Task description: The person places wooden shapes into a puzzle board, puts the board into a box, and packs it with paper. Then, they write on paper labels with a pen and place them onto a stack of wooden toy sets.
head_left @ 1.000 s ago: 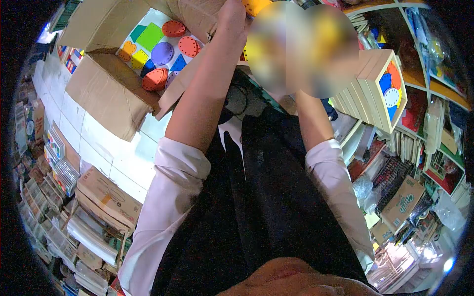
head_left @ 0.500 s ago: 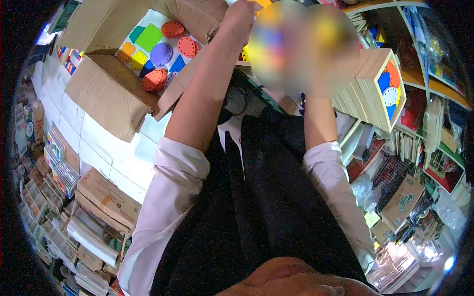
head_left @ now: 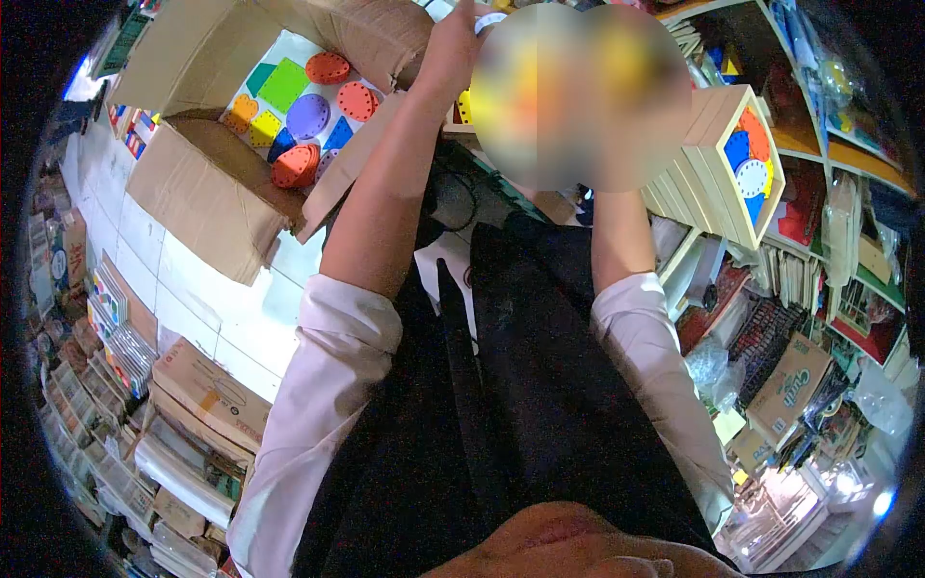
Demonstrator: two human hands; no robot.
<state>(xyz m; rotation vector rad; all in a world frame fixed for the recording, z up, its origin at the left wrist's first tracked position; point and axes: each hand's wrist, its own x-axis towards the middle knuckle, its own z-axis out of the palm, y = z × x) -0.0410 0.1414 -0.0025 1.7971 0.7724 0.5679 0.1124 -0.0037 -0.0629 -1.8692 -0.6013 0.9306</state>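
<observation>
My left hand (head_left: 453,46) reaches up to the top edge of the view, past the side of an open cardboard box (head_left: 198,207). A white round piece (head_left: 490,21) shows right beside its fingers, which are mostly out of sight. My right hand (head_left: 619,159) is inside a blurred patch with yellow, orange and white colours, so I cannot tell what it holds. In the box lie flat coloured shapes with holes along their edges: a green square (head_left: 284,85), a purple disc (head_left: 308,115), a blue triangle (head_left: 338,133) and several red-orange pieces (head_left: 295,167).
To the right stands a stack of wooden trays (head_left: 718,173), the outermost holding coloured shapes. Shelves with bagged goods (head_left: 838,96) rise behind it. A closed carton (head_left: 212,390) and stacked packets (head_left: 87,424) are at the left, by the white tiled floor (head_left: 183,279).
My left hand has shifted slightly left and down. A white round piece now shows beside it, where yellow showed before. The colours in the blurred patch have changed.
</observation>
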